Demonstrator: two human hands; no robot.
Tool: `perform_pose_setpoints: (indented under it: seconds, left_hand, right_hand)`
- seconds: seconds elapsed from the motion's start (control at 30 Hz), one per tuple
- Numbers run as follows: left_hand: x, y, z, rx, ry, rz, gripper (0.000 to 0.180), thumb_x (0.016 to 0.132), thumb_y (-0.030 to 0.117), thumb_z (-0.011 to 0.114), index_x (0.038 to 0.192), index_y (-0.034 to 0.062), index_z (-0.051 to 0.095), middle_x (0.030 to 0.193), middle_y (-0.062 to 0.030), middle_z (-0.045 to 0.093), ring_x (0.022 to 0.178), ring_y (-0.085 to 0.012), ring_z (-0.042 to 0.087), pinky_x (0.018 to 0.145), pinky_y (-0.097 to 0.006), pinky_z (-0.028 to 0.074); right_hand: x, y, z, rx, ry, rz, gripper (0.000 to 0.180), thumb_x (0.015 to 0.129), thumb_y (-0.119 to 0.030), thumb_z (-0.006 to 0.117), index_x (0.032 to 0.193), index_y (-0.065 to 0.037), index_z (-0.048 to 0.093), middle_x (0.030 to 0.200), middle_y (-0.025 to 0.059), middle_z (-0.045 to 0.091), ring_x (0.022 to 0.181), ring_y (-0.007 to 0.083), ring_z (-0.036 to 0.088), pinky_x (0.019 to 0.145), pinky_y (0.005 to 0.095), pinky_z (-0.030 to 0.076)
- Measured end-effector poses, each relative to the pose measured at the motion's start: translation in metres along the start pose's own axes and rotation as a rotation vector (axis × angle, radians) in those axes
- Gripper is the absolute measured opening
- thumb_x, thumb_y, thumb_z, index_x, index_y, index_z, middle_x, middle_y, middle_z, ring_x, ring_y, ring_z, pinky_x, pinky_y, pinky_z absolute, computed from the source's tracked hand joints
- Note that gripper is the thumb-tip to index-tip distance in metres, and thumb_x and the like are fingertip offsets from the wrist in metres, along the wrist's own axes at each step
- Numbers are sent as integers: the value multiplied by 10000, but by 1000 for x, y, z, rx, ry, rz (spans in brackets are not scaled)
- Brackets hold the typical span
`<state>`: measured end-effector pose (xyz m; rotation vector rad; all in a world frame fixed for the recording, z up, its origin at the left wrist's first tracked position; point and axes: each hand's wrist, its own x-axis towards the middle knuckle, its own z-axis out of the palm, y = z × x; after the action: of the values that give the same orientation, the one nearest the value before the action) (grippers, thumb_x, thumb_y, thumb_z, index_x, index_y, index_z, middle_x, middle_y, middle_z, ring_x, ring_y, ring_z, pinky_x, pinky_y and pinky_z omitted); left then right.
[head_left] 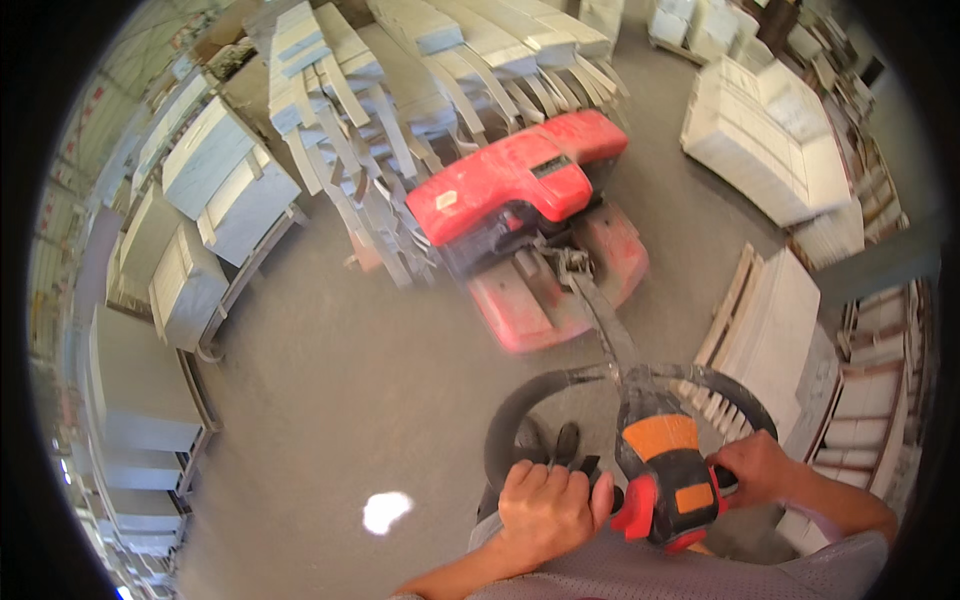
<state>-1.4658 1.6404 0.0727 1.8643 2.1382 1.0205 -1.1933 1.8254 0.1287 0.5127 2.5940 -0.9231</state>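
Note:
A red electric pallet truck [525,195] stands ahead of me on the grey concrete floor, its forks under a load of stacked white wooden parts [400,90]. Its long grey tiller [600,320] runs back to a black loop handle [530,395] with an orange and red control head [668,478]. My left hand [545,510] grips the left side of the handle. My right hand [755,465] grips the right side beside the control head.
White panels on metal racks [190,250] line the left. More stacked white boards sit at the right [770,320] and back right [770,130]. A bright sun spot [385,510] lies on the floor near my left arm.

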Motion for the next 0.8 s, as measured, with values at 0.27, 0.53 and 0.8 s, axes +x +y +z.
perform_pose_setpoints:
  seconds: [0.27, 0.53, 0.8]
  left_hand:
    - [-8, -40, -43, -98, 35, 90, 343, 771, 240, 773, 567, 135, 518, 519, -24, 456, 472, -235, 465, 509, -370, 358]
    - [-117, -187, -46, -154, -18, 178, 402, 837, 297, 747, 560, 88, 544, 518, -52, 464, 484, -217, 455, 582, -350, 365]
    - [-5, -60, -49, -123, -14, 117, 376, 825, 278, 757, 567, 86, 563, 520, -51, 471, 500, -226, 488, 589, -353, 385]
  right_hand:
    - [22, -71, 25, -43, 80, 86, 492, 607, -341, 892, 964, -89, 664, 737, 68, 661, 665, 275, 684, 579, 378, 539]
    - [96, -119, 190, -20, 141, 208, 551, 545, -313, 935, 968, -91, 661, 737, 68, 655, 654, 291, 679, 582, 373, 535]
    - [22, -76, 53, 10, 169, 95, 567, 548, -324, 931, 991, -96, 659, 710, 59, 639, 629, 271, 673, 560, 363, 528]
